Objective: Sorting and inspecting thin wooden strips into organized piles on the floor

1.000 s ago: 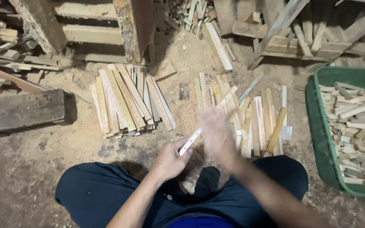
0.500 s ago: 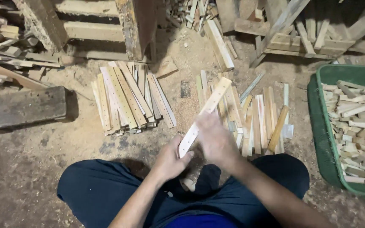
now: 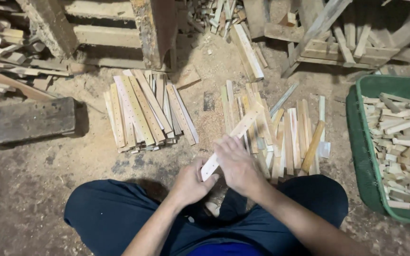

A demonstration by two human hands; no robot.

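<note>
Wooden slat [image 3: 233,135] — pale, thin and narrow — is held over the lap of a person seated on a sawdust floor [image 3: 34,189]. Left hand [image 3: 190,182] has its fingers closed round the near end; right hand [image 3: 236,163] lies over the slat just above, fingers curled loosely. It looks light and stiff, likely splintery, best gripped near an end. Beyond lie a loose pile of slats [image 3: 281,135], a neater stack with drilled holes [image 3: 145,114], and a green tub [image 3: 357,137] of offcuts — off to the right.
</note>
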